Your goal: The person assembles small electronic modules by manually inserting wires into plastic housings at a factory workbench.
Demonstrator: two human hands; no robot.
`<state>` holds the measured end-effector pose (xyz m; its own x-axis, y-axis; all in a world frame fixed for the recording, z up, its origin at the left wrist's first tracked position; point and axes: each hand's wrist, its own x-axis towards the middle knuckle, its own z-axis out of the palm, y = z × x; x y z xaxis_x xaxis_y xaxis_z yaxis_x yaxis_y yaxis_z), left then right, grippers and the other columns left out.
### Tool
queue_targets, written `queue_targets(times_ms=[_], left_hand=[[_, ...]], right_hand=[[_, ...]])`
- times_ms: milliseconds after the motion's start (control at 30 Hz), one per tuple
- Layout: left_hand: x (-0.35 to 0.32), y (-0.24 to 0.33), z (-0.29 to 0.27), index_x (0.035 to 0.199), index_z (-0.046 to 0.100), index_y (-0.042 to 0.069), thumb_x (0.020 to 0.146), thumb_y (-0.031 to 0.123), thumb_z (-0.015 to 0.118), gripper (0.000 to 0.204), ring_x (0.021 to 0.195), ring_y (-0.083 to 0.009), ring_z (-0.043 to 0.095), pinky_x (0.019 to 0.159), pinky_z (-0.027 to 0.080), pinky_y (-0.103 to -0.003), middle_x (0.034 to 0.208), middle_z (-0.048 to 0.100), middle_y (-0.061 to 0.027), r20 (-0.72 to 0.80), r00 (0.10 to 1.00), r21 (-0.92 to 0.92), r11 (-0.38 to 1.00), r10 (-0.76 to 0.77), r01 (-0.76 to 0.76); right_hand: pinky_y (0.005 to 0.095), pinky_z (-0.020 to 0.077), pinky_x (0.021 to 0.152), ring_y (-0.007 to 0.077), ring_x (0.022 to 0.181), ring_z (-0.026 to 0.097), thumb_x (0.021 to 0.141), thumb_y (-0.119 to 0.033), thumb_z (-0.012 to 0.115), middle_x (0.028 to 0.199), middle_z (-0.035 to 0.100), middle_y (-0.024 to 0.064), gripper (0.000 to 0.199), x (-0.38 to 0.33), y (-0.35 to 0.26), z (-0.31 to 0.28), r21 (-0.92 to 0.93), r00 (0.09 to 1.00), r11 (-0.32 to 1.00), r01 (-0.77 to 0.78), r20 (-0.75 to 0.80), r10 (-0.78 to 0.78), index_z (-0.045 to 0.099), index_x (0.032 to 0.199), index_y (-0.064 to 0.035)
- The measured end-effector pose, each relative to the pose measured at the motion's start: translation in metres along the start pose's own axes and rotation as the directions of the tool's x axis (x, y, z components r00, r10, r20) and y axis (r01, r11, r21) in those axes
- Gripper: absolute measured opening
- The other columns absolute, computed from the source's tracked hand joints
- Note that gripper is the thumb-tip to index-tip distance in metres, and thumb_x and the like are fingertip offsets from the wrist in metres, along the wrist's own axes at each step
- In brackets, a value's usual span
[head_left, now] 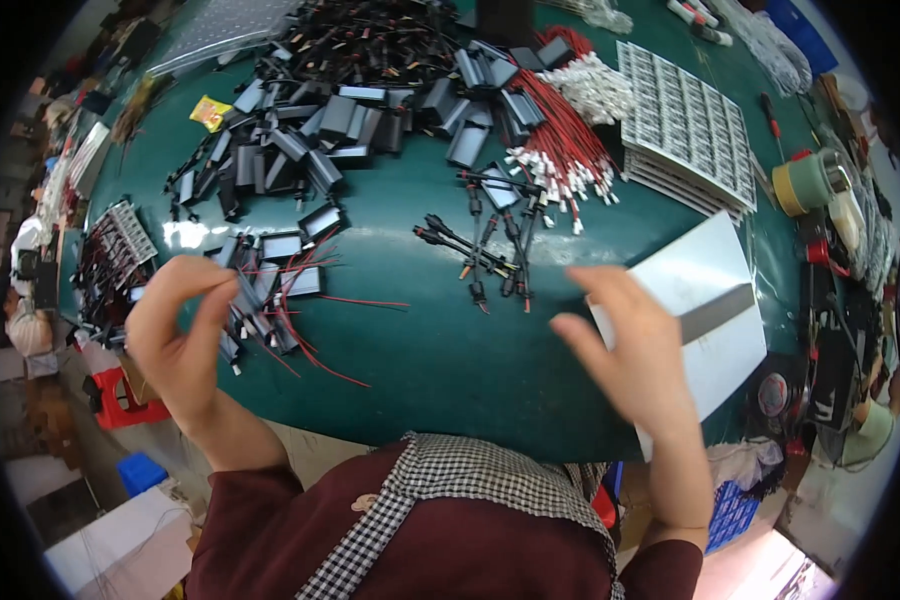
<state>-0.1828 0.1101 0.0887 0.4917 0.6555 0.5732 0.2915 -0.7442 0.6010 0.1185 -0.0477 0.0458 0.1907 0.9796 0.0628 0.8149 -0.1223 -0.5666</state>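
Note:
My left hand [175, 330] hovers over the near left of the green table [440, 340], thumb and fingers curled toward each other above a small pile of black box-shaped parts with red wires [270, 290]; whether it pinches anything I cannot tell. My right hand [635, 345] is raised above the table's near right with its fingers spread, holding nothing, in front of a white sheet [715, 300]. Between the hands lies a small group of black wired connectors [485, 245].
A big heap of black housings [330, 125] fills the far middle. Red wires with white plugs [570, 140] lie beside a stack of grey perforated trays [685, 125]. Tape rolls [805, 180] and tools sit at the right edge; a rack of parts [115, 250] at the left.

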Motion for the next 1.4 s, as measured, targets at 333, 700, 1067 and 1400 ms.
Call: queue_targets(times_ms=[333,700,1067,1400], left_hand=[[-0.025,-0.038,0.060,0.076,0.065,0.001,0.075,0.014,0.068,0.013,0.074,-0.0297,0.058,0.067,0.046,-0.039,0.074,0.061,-0.0102,0.558,0.773,0.444,0.895,-0.303,0.030],[0.014,-0.124,0.061,0.099,0.063,-0.002,0.082,0.006,0.057,0.020,0.079,-0.0249,0.063,0.074,0.049,-0.033,0.083,0.065,-0.0147,0.298,0.761,0.242,0.817,-0.576,0.523],[0.012,-0.105,0.062,0.102,0.064,0.001,0.070,0.012,0.073,0.035,0.092,-0.0263,0.063,0.081,0.049,-0.034,0.098,0.065,-0.0138,0.402,0.759,0.382,0.847,-0.512,0.369],[0.006,-0.111,0.060,0.115,0.058,-0.002,0.080,0.008,0.069,0.038,0.088,-0.0160,0.059,0.081,0.048,-0.029,0.098,0.062,-0.0094,0.120,0.886,0.021,0.893,-0.449,0.450]], right_hand=[[0.0414,0.0494,0.071,0.0324,0.081,0.062,0.082,-0.020,0.066,0.090,0.061,0.0165,0.024,0.066,0.063,0.029,-0.382,0.994,0.918,-0.101,0.000,0.109,0.056,0.093,-0.0010],[0.0450,0.0474,0.071,0.0365,0.077,0.061,0.080,-0.008,0.056,0.080,0.063,0.0199,0.011,0.061,0.062,0.025,-0.135,0.974,0.966,-0.221,-0.088,0.210,0.062,0.082,0.0016],[0.0375,0.0488,0.062,0.0311,0.066,0.063,0.082,-0.006,0.057,0.074,0.065,0.0175,0.011,0.048,0.059,0.008,0.134,0.947,0.945,-0.299,-0.081,0.311,0.062,0.087,0.0019],[0.0381,0.0476,0.055,0.0282,0.066,0.060,0.078,-0.007,0.063,0.070,0.056,0.0109,0.012,-0.059,-0.018,0.030,-0.093,0.983,0.993,-0.068,0.162,0.083,0.052,0.076,-0.0045]])
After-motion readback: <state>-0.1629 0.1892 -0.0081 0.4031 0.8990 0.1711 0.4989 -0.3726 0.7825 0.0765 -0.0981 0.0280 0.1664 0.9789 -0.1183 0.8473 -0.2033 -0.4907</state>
